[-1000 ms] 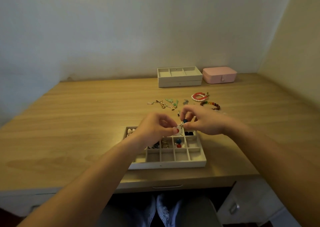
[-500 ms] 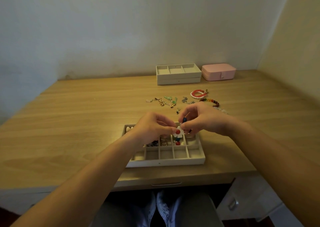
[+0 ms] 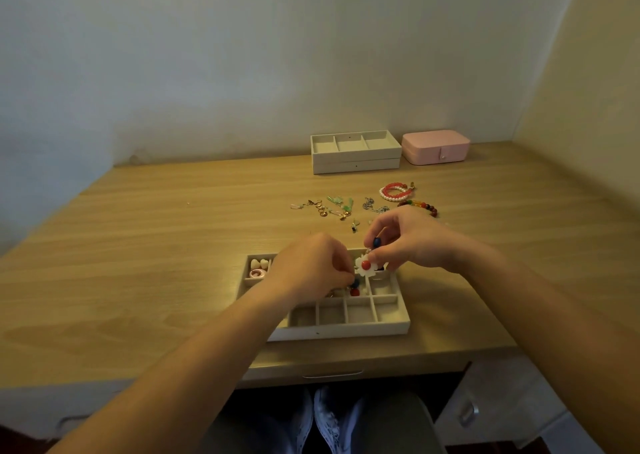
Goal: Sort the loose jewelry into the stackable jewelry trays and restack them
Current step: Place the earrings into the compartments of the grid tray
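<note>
Over desk point(image 3: 156, 263), left hand point(image 3: 308, 266) now lower

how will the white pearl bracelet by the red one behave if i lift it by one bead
The white pearl bracelet is a loop of separate round beads, so it would probably sag and dangle rather than keep its ring shape. It lies against the red bracelet, which may get dragged along. Its beads look tiny, so it is likely light.

Wooden desk point(image 3: 138, 245) w/ divided tray point(image 3: 339, 330) nr front edge; two stacked trays point(image 3: 356, 164) at back, pink box point(image 3: 435, 147) just beside them on right; loose earrings point(image 3: 332, 207) & bead bracelets point(image 3: 394, 192) scattered btwn.
</note>
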### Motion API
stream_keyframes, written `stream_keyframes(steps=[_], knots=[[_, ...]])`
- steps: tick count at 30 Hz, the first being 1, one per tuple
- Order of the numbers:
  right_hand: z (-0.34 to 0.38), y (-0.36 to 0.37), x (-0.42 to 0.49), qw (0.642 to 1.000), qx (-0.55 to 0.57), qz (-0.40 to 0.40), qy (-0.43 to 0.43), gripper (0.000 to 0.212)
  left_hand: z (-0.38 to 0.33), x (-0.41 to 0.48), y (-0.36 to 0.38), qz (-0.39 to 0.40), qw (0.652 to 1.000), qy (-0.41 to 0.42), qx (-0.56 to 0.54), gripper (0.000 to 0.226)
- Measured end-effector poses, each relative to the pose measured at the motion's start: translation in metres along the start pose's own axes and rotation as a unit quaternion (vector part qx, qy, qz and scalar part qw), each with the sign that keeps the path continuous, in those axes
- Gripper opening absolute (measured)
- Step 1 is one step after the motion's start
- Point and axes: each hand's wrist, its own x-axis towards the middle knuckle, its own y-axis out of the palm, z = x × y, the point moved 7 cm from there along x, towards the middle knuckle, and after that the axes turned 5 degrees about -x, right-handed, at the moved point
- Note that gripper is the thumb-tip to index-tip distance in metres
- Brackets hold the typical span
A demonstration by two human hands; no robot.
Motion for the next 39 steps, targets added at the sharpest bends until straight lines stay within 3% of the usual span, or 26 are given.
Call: stream_keyframes(steps=[4, 11, 24, 39], knots=[[-0.002, -0.002, -0.001, 1.000, 0.002, -0.003, 0.003, 0.019, -0.011, 0.000, 0.002, -0.020, 0.995, 0.009, 0.099, 0.008], [-0.004, 0.001, -0.002, 1.000, 0.021, 0.007, 0.005, 0.019, -0.015, 0.003, 0.009, -0.037, 0.987, 0.004, 0.158, 0.019], [0.002, 0.007, -0.003, 0.999, -0.036, 0.025, -0.016, 0.022, 0.011, 0.011, 0.015, 0.011, 0.998, -0.052, -0.028, 0.003], [0.018, 0.023, -0.004, 0.986, -0.156, -0.005, -0.050, 0.020, 0.017, 0.012, 0.015, 0.050, 0.994, -0.081, -0.045, 0.015]])
